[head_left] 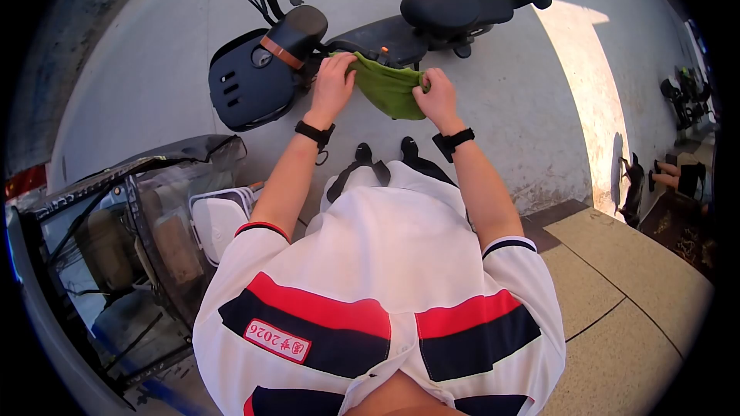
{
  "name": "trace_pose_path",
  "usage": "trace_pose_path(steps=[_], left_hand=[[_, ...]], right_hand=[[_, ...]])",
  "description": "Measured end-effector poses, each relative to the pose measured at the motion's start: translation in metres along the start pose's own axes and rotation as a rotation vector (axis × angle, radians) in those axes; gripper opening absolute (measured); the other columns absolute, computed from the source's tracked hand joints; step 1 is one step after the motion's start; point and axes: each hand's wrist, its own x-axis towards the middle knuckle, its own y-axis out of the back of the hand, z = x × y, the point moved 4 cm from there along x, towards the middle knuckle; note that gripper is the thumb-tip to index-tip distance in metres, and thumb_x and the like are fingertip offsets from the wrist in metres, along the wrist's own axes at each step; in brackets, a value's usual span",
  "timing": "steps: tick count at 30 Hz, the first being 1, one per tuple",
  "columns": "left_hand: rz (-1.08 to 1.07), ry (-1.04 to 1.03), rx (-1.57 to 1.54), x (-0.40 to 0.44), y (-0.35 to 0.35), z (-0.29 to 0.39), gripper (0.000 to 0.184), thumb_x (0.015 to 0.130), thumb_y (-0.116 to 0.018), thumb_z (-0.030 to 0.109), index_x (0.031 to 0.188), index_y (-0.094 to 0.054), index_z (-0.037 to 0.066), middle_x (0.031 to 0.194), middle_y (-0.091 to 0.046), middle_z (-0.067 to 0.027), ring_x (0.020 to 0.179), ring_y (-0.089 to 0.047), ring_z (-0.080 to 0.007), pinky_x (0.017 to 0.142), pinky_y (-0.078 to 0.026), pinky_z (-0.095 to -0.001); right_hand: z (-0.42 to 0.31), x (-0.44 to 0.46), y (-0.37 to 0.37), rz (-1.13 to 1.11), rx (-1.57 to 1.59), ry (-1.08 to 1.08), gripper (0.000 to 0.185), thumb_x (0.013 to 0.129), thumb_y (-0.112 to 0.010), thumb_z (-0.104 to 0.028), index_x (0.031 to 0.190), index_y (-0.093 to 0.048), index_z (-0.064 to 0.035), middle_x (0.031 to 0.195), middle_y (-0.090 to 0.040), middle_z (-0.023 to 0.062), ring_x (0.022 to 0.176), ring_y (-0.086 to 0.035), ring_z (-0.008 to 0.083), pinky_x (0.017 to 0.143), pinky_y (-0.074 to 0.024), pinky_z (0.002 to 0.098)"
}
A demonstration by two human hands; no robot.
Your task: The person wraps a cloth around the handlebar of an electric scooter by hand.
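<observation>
A green cloth [391, 91] hangs between my two hands, its lower edge sagging in the middle. My left hand [334, 86] is closed on the cloth's left upper corner. On the other side, my right hand [438, 97] pinches the right upper corner. Both wrists wear black bands. Just beyond the cloth stands a dark electric scooter [370, 40], its front basket [248, 81] to the left and its black seat [439, 4] to the right. I cannot tell whether the cloth touches the scooter.
At the left is a vehicle frame [131, 208] with a torn cover, and a white folding stool [220, 219] leans beside it. Concrete ground [501, 108] lies around the scooter, with tan tiles [617, 277] at right. Another person's legs [669, 176] show at the far right.
</observation>
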Motion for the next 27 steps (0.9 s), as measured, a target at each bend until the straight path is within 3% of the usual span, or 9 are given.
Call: trace_pose_path(steps=[6,11,12,15,16,20,27], left_hand=[[0.043,0.020,-0.058,0.001,-0.010,-0.001,0.029,0.084,-0.066,-0.006,0.113,-0.065,0.002,0.109,-0.066,-0.0132,0.090,-0.062,-0.0298,0.079,-0.052,-0.0376],[0.160,0.155,-0.111,0.014,0.002,-0.013,0.026,0.087,-0.064,-0.006,0.113,-0.064,0.001,0.107,-0.066,-0.0113,0.080,-0.062,-0.0226,0.071,-0.052,-0.0335],[0.161,0.177,-0.088,0.018,0.005,-0.018,0.030,0.089,-0.063,-0.006,0.119,-0.064,0.000,0.116,-0.063,-0.0117,0.083,-0.062,-0.0217,0.074,-0.053,-0.0325],[0.194,0.184,-0.065,0.026,0.009,-0.026,0.039,0.088,-0.062,-0.004,0.127,-0.059,-0.006,0.129,-0.057,-0.0189,0.113,-0.059,-0.0340,0.096,-0.050,-0.0394],[0.143,0.181,-0.050,0.029,0.007,-0.027,0.048,0.087,-0.066,0.001,0.133,-0.054,-0.008,0.136,-0.052,-0.0213,0.125,-0.052,-0.0375,0.104,-0.046,-0.0410],[0.036,0.110,0.036,0.027,-0.010,-0.019,0.059,0.087,-0.072,0.016,0.137,-0.051,-0.005,0.141,-0.050,-0.0211,0.130,-0.048,-0.0407,0.111,-0.040,-0.0464],[-0.075,-0.024,0.100,0.021,-0.028,-0.007,0.054,0.088,-0.070,0.016,0.134,-0.054,-0.005,0.141,-0.053,-0.0187,0.135,-0.044,-0.0407,0.114,-0.037,-0.0489]], right_hand=[[0.006,-0.002,0.015,0.112,-0.098,-0.040,0.021,0.078,-0.075,-0.013,0.085,-0.056,-0.0087,0.089,-0.058,0.0097,0.077,-0.061,0.0344,0.066,-0.0506,0.0437],[-0.002,0.000,0.020,0.124,-0.132,0.066,0.026,0.079,-0.080,-0.018,0.099,-0.065,-0.0086,0.097,-0.063,0.0096,0.091,-0.063,0.0322,0.078,-0.0520,0.0422],[-0.006,0.001,0.020,0.125,-0.145,0.112,0.029,0.079,-0.080,-0.019,0.102,-0.067,-0.0084,0.098,-0.063,0.0097,0.094,-0.063,0.0319,0.080,-0.0520,0.0419],[-0.013,0.002,0.015,0.093,-0.174,0.177,0.036,0.079,-0.080,-0.021,0.111,-0.069,-0.0081,0.103,-0.065,0.0108,0.101,-0.062,0.0320,0.087,-0.0510,0.0417],[-0.015,0.002,0.012,0.081,-0.183,0.191,0.037,0.080,-0.080,-0.021,0.113,-0.069,-0.0080,0.106,-0.065,0.0112,0.102,-0.062,0.0322,0.088,-0.0511,0.0417],[-0.017,0.005,-0.002,-0.049,-0.117,0.161,0.041,0.083,-0.078,-0.022,0.119,-0.068,-0.0066,0.113,-0.068,0.0123,0.104,-0.063,0.0326,0.090,-0.0516,0.0418],[-0.008,0.001,-0.011,-0.084,-0.036,0.116,0.042,0.084,-0.078,-0.021,0.121,-0.068,-0.0045,0.107,-0.072,0.0121,0.101,-0.066,0.0320,0.088,-0.0534,0.0409]])
